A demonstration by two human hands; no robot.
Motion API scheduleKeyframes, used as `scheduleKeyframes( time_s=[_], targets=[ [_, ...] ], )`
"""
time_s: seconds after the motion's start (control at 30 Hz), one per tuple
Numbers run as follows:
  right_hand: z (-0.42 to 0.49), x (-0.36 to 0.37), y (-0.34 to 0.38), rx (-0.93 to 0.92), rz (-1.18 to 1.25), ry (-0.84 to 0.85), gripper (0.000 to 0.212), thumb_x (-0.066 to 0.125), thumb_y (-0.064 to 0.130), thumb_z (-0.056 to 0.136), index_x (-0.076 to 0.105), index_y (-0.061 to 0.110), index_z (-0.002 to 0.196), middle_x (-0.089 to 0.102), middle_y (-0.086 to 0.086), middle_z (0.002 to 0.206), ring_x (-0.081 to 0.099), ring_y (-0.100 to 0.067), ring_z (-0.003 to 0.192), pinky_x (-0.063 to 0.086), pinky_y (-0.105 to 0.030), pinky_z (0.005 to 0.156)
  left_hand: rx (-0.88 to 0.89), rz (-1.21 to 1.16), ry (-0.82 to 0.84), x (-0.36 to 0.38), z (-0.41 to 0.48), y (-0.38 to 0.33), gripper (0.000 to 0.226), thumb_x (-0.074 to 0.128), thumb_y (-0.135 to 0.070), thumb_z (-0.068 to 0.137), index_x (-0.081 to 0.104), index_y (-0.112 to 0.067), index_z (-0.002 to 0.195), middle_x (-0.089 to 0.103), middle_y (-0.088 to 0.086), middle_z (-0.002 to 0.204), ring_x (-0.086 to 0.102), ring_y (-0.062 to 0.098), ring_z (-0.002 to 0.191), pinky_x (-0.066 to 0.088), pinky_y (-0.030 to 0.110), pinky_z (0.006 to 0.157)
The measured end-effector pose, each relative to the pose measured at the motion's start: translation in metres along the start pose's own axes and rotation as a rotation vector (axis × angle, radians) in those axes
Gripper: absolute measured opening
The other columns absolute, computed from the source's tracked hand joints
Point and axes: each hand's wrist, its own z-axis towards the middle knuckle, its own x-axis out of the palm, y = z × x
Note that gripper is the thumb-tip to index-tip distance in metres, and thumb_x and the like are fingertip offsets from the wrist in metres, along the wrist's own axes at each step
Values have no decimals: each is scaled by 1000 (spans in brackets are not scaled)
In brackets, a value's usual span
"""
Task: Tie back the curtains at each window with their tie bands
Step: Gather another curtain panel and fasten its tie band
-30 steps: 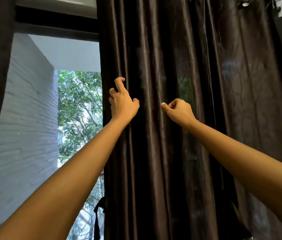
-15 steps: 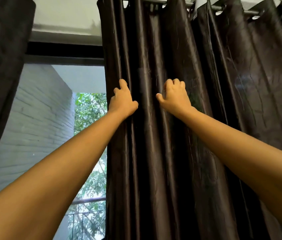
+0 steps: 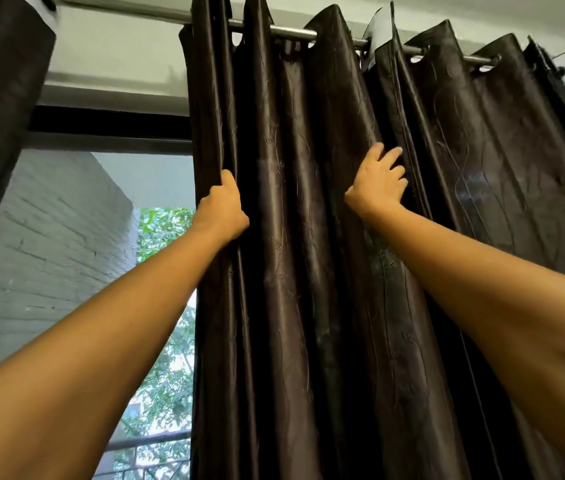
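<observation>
The dark brown curtain point(image 3: 291, 237) hangs in front of me to the right of the window opening, threaded by its eyelets onto a round metal rod point(image 3: 288, 32) and falling in deep vertical pleats. The cloth is glossy and satin-like, with a faint embossed pattern of thin curving lines. My left hand point(image 3: 222, 209) grips the curtain's left edge, fingers curled round the bunched fabric with the thumb on the near side. My right hand point(image 3: 376, 183) lies flat on a pleat further right, its fingers point(image 3: 391, 157) loosely spread and holding nothing, their tips at a narrow fold. A second, matte dark curtain point(image 3: 0, 98) hangs at the far left. Between them show a pale grey brick wall point(image 3: 49, 237) and green foliage point(image 3: 163, 230)
</observation>
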Motion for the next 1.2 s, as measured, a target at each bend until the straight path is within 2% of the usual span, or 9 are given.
scheduleKeyframes(
  time_s=[0.1,0.17,0.23,0.43,0.57,0.67,0.83,1.07,1.2],
  targets=[
    [7,-2,1,80,200,66,73,60,9,90,14,-5,145,35,-29,143,48,-42,121,45,-45,94,14,-4,-20,-2,-1,1,45,50,4,84,30,2,124,52,28,106,55,46,93,37,41,64],
    [6,1,11,-30,153,94,46,57,8,90,40,-7,130,48,-27,130,51,-42,116,46,-44,90,20,-22,-35,-5,-1,4,41,50,5,83,32,2,120,52,28,104,56,46,91,37,41,63],
    [2,2,29,-161,105,120,33,55,11,89,51,-4,118,51,-27,125,50,-44,115,44,-42,89,19,-33,-33,-7,-2,9,40,50,4,84,32,2,120,51,28,104,54,43,86,37,41,63],
    [-23,4,124,-560,132,191,35,50,15,89,53,2,122,54,-28,124,51,-45,115,44,-43,92,8,-12,-33,-21,-1,39,37,51,0,86,34,2,119,49,22,94,53,42,83,36,40,64],
    [-41,-2,199,-739,169,170,37,52,18,90,50,3,124,52,-23,129,50,-41,118,42,-40,92,-89,-112,-87,-33,1,62,29,40,-21,99,39,-2,121,52,24,109,54,40,93,34,39,72],
    [-49,-11,227,-814,187,182,38,55,19,90,48,1,123,49,-22,129,49,-40,117,42,-40,90,-175,-185,-150,-44,8,79,40,27,-31,103,44,-2,124,56,24,117,55,39,100,37,38,76],
    [-59,-4,210,-778,187,197,23,48,8,89,49,4,112,51,-27,124,50,-41,113,42,-38,86,-28,-24,-58,-56,-4,85,43,50,-15,91,35,-3,130,55,29,112,55,46,100,43,43,75],
    [-80,8,177,-623,248,169,30,51,7,91,42,-4,118,53,-26,115,55,-45,104,37,-38,71,54,-127,-16,-34,-38,71,38,53,-14,87,39,-5,121,55,16,94,56,35,83,39,36,64],
    [-96,10,155,-602,157,152,77,51,-1,89,2,-3,148,40,-29,139,56,-43,109,42,-43,77,43,-153,-15,-20,-58,70,36,56,-14,84,41,-8,116,58,16,90,59,36,82,47,40,65]
  ],
)
